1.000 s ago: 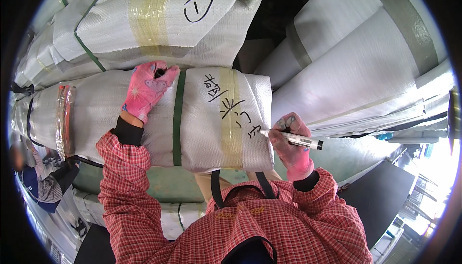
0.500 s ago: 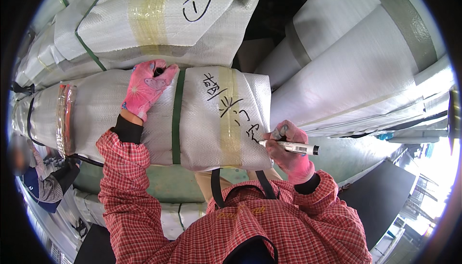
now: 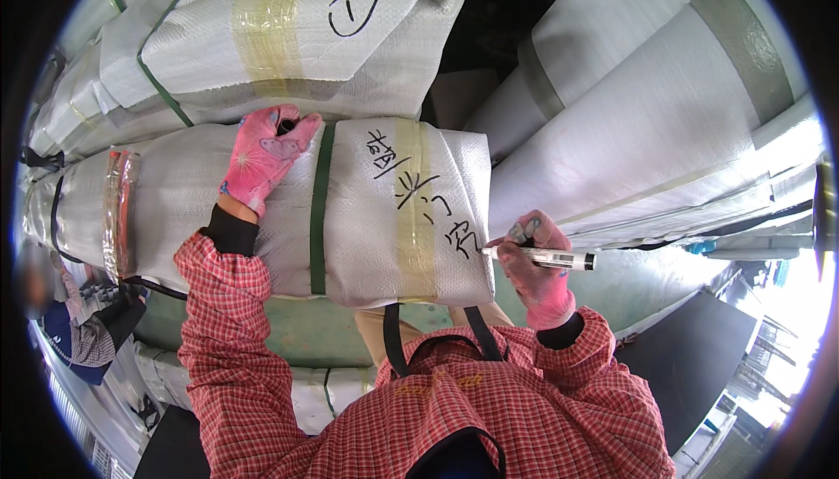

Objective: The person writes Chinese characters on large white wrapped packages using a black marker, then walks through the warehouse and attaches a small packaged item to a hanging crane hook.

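A long bundle [image 3: 367,256] wrapped in white woven plastic lies crosswise before me, bound with a green strap [image 3: 322,217] and clear yellowish tape. Black handwritten characters run slantwise over its right end. My right hand [image 3: 537,274], in a pink glove with dirty fingers, grips a white marker pen [image 3: 559,259]; the tip is at the last character, by the bundle's right edge. On the bundle left of the green strap rests my left hand [image 3: 269,160], pink-gloved with fingers curled round a black marker cap [image 3: 285,127].
A second white wrapped bundle [image 3: 201,51] with a circled mark lies beyond. Large white rolls with grey bands [image 3: 629,112] are at the right. A dark panel [image 3: 690,357] stands lower right. Another person's dark clothing [image 3: 87,339] shows at the far left.
My right hand has moved slightly right with the marker pen, and the last character has gained strokes. My left hand has stayed nearly in place.
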Available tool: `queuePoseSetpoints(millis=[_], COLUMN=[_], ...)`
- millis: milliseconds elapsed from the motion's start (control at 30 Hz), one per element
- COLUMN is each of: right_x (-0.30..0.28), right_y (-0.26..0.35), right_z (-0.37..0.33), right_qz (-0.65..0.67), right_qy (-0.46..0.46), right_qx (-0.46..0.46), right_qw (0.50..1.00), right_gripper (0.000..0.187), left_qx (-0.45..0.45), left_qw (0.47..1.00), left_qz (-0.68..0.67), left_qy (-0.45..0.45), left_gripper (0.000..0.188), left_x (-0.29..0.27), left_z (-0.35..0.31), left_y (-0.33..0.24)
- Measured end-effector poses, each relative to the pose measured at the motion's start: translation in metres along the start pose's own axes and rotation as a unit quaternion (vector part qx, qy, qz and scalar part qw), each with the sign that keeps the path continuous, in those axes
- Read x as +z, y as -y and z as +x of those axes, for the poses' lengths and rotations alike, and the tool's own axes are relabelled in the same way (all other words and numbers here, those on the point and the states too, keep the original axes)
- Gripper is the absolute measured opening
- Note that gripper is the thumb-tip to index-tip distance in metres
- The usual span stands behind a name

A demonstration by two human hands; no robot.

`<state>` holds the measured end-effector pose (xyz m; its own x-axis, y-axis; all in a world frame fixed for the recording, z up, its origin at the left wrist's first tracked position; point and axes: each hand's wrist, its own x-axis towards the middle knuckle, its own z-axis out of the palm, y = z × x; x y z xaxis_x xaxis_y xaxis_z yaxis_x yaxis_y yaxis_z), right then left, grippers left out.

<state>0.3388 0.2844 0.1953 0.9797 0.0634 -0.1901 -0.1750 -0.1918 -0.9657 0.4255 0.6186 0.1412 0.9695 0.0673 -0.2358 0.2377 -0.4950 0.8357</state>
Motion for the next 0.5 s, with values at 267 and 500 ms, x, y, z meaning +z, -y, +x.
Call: queuePoseSetpoints(millis=[267, 500], right_x=[0.007, 0.001], right_y=[0.000, 0.000], right_z=[-0.001, -0.005], right_qz=[-0.031, -0.044], right_qy=[-0.005, -0.010], right_qx=[-0.043, -0.035], right_qw=[0.999, 0.998], right_gripper=[0.017, 0.014], left_qx=[0.010, 0.020], left_qw=[1.000, 0.999], left_qz=[-0.023, -0.016], left_qy=[-0.013, -0.026], left_gripper=[0.031, 0.028], left_x=[0.003, 0.005], left_z=[-0.002, -0.001], left_y=[-0.006, 0.000])
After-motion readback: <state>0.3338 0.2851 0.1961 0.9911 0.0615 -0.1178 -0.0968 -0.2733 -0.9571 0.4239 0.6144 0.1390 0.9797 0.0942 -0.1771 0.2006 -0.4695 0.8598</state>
